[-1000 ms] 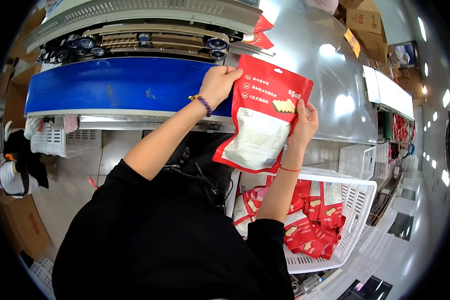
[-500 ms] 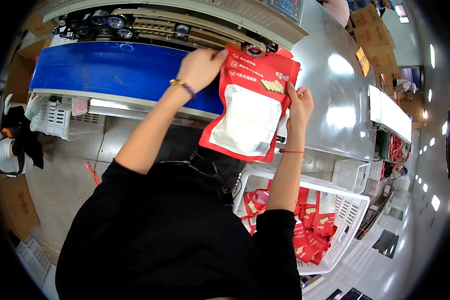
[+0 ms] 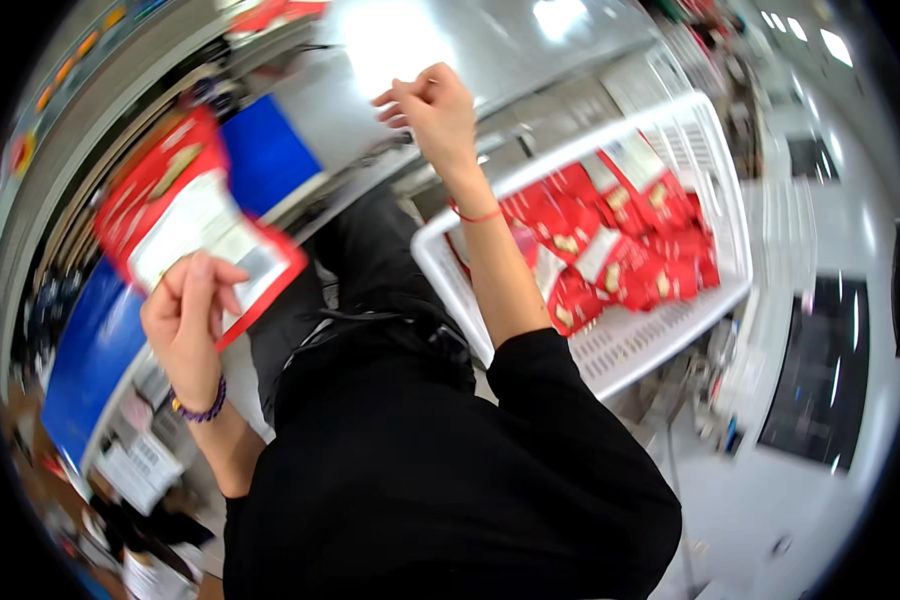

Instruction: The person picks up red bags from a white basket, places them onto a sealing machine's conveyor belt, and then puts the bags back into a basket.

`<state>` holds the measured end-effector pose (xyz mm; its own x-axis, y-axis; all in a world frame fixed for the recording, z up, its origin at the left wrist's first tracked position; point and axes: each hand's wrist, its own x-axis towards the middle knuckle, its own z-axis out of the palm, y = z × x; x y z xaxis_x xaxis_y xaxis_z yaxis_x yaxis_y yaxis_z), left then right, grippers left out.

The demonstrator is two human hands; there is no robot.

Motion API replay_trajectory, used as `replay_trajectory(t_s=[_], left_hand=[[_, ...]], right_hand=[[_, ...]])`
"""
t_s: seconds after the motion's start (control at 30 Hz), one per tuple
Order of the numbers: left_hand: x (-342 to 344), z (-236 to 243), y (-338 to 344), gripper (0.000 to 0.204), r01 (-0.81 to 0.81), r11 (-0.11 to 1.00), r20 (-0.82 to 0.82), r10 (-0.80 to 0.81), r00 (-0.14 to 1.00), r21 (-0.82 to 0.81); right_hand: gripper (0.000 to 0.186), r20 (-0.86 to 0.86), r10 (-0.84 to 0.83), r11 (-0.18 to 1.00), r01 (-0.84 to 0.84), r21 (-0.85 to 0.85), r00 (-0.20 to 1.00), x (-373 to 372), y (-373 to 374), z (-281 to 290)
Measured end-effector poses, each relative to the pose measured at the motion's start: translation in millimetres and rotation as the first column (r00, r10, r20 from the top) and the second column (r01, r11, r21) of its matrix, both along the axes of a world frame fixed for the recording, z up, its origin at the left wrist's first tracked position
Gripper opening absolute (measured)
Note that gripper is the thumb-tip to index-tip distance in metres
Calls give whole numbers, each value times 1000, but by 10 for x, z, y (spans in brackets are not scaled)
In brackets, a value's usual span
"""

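A red pouch with a large white label stands at the sealing machine, in front of its rollers. Over the pouch's lower part is my left hand, fingers curled in and seemingly closed on its edge; the exact contact is hidden by the fingers. My right hand is raised over the steel table, its fingers loosely bent and apart, with nothing visible in them. Below my right forearm stands a white basket holding several red pouches.
The sealing machine runs along the left, with a blue belt beside it. A steel table lies beyond my right hand. More red packaging shows at the top. Part of another person is blurred at lower left.
My view has turned to the right. My right hand has let go of the pouch and moved toward the basket side. My left hand has shifted from the pouch's top to its lower part.
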<state>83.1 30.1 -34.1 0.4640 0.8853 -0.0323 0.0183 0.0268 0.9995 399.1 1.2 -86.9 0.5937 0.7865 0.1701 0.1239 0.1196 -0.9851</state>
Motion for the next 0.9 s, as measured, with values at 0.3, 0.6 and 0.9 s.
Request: replay_trajectory(t_s=[0.3, 0.6, 0.9], left_hand=[[671, -80, -151, 32, 251, 966, -62, -255, 965, -60], [713, -124, -163, 31, 330, 937, -82, -340, 937, -112], [998, 209, -247, 39, 377, 852, -45, -388, 920, 364]], right_hand=[[59, 908, -394, -213, 975, 59, -142, 1780, -4178, -427], [23, 902, -419, 105, 992, -65, 103, 1320, -3776, -152], [16, 984, -1, 800, 591, 107, -176, 331, -2214, 1648]])
